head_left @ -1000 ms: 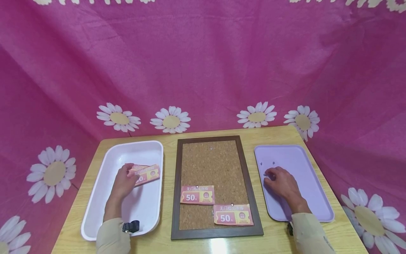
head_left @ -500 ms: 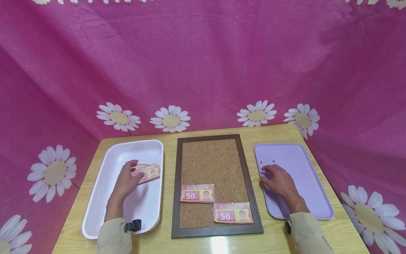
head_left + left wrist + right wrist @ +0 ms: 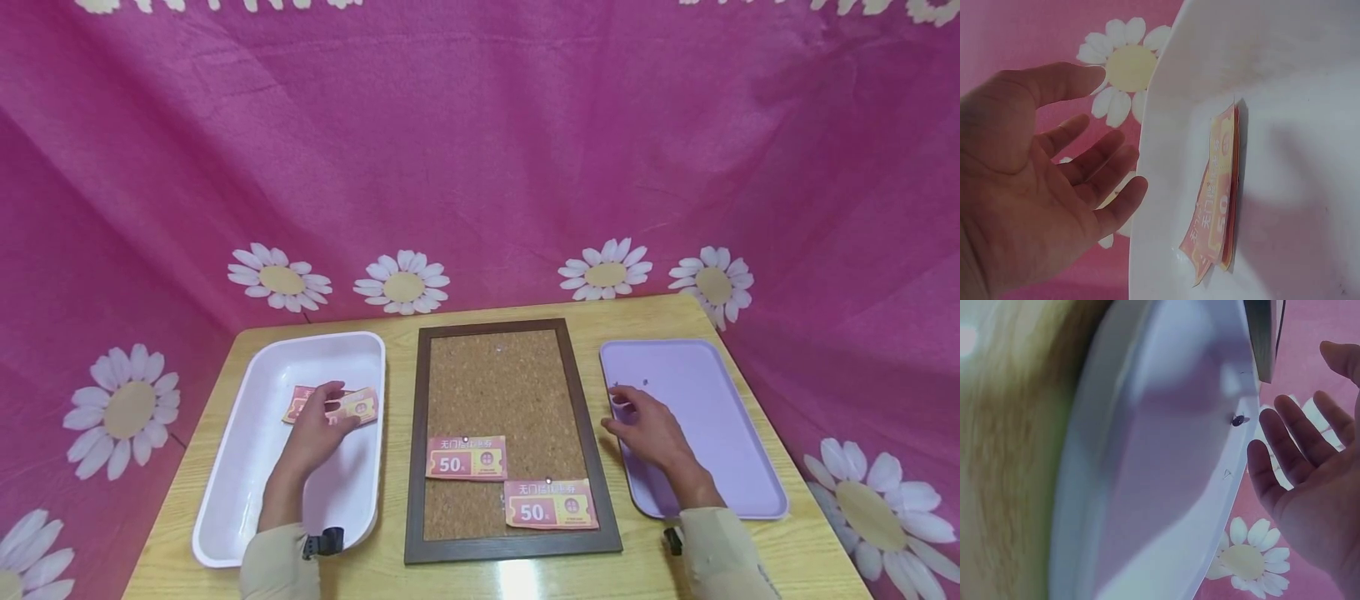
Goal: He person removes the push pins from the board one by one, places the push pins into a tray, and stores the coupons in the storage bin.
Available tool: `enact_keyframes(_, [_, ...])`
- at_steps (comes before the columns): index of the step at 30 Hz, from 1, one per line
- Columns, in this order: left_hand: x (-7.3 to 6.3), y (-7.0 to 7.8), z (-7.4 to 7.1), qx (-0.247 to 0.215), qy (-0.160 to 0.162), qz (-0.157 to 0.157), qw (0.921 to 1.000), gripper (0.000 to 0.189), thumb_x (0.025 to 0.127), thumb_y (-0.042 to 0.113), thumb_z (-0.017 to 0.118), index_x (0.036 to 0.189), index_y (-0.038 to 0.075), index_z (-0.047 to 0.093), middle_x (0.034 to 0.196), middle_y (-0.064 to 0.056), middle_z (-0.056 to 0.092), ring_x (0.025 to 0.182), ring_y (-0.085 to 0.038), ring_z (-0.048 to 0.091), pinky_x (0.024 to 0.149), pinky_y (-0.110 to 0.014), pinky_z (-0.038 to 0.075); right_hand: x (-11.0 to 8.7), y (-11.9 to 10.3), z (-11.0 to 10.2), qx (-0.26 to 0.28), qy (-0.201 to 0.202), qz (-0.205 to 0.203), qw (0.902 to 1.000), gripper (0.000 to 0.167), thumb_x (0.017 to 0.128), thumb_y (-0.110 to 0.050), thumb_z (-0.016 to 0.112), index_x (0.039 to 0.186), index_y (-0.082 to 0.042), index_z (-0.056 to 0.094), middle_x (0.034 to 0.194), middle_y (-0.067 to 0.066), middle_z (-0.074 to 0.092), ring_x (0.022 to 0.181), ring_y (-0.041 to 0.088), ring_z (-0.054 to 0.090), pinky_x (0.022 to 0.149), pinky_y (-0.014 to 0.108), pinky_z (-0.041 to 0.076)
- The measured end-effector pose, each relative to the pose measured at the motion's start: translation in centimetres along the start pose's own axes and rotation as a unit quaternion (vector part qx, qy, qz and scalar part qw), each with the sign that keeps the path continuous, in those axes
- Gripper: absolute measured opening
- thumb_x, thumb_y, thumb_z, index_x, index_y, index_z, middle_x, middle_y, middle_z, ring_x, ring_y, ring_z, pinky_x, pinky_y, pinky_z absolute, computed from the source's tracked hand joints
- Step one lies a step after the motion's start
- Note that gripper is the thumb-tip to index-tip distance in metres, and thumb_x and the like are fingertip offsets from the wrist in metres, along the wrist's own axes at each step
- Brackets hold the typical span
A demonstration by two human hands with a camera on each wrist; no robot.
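Note:
My left hand (image 3: 318, 429) hovers over the white basin (image 3: 217, 492), its fingers relaxed and spread apart. Below it lie several overlapping pink and yellow paper coupons (image 3: 1219, 200), which it partly hides in the head view. Nothing sits between thumb and fingers in the left wrist view. Above the left side of the purple tray (image 3: 720, 425) is my right hand (image 3: 651, 429), fingers loosely extended and holding nothing visible. A dark pushpin (image 3: 1239, 420) lies in the tray near its fingertips; another small pin (image 3: 645, 382) lies by the tray's far side.
Between the two containers lies a framed cork board (image 3: 495, 383). Two coupons are pinned on it, one coupon (image 3: 465, 461) at the lower left and another coupon (image 3: 551, 505) at the lower right. A wooden table (image 3: 397, 367) bears everything, with a pink flowered cloth (image 3: 480, 167) behind.
The left hand has shifted right and uncovered coupons on its left. My right hand, earlier with thumb and fingertips close together over the tray, has moved slightly left and spread its fingers.

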State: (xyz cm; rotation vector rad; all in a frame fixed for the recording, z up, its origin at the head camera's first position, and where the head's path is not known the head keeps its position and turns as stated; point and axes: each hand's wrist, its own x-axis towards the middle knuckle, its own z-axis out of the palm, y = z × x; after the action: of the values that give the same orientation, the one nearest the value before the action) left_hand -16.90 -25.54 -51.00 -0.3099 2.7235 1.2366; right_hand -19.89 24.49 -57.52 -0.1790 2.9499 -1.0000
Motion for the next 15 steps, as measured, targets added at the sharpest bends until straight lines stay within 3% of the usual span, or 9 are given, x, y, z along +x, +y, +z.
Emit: enact_keyframes(15, [-0.9,1.4,1.3,-0.009,-0.005,0.035,0.9993,0.064,0.087,0.019,0.066,0.143,0.007,0.036,0.143,-0.020,0.045,0.130,-0.038,0.045,0.104,-0.056,0.040,0.0,-2.2,1.1,0.049,0.002,0.018,0.9987,0.065,0.082,-0.028,0.073,0.139,-0.017,0.044,0.125,0.012,0.061,0.109,0.030,0.061,0.091,0.051,0.049])
